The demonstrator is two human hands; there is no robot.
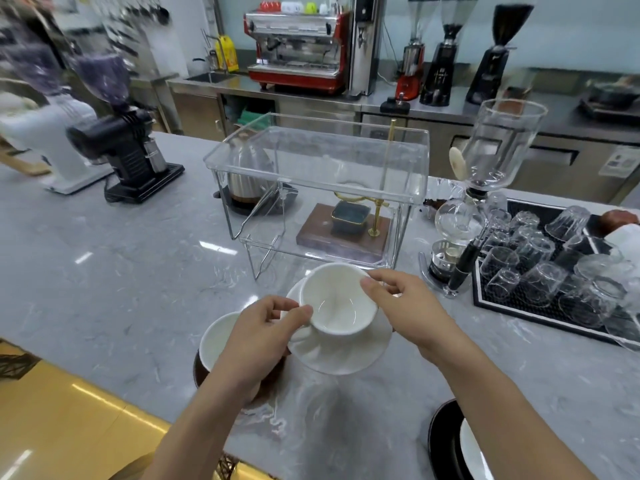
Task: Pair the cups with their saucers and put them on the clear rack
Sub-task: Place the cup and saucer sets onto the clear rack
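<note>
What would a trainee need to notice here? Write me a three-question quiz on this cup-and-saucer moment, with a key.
1. True or false: the white cup already stands on top of the clear rack.
2. Which hands touch the white cup? A) left hand only B) right hand only C) both
3. Fill in: the white cup tilts over a white ____ on the marble counter.

Key
1. False: it is held in front of the rack, low over the counter.
2. C: the left hand pinches it at its left side, the right hand's fingers hold its rim.
3. saucer.
</note>
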